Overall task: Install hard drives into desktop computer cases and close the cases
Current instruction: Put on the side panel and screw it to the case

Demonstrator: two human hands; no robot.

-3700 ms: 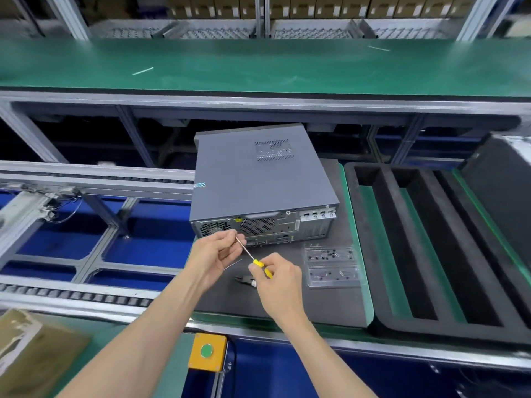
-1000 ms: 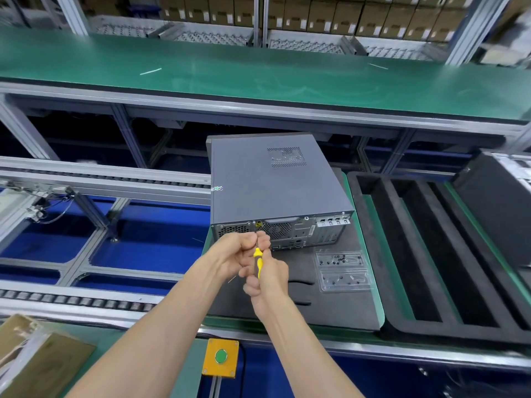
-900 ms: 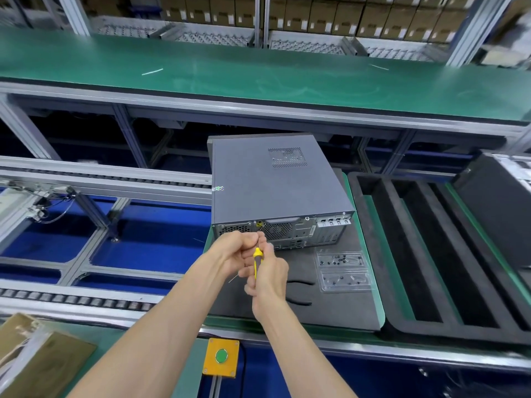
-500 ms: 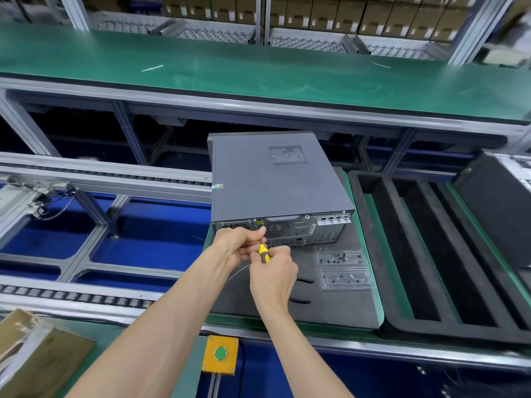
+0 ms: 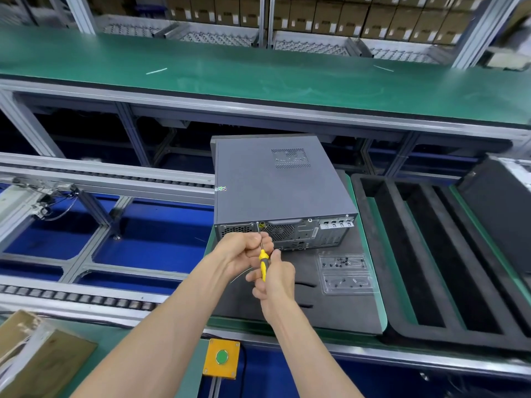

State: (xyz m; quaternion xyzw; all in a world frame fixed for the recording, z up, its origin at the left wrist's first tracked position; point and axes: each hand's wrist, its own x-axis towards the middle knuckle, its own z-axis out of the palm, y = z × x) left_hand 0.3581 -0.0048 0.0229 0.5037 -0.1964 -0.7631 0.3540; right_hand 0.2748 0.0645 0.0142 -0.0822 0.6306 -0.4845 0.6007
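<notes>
My right hand (image 5: 274, 278) grasps the yellow screwdriver (image 5: 263, 261), its tip at the closed case's (image 5: 275, 182) rear; my left hand (image 5: 244, 251) pinches its shaft. The clear tray (image 5: 346, 274) beside them holds small dark screws.

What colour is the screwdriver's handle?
Yellow with a black band, seen in the head view: screwdriver gripped by the right hand.

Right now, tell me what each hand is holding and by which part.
The right hand grips the screwdriver by its yellow handle; the left hand pinches its metal shaft near the computer case.
</notes>
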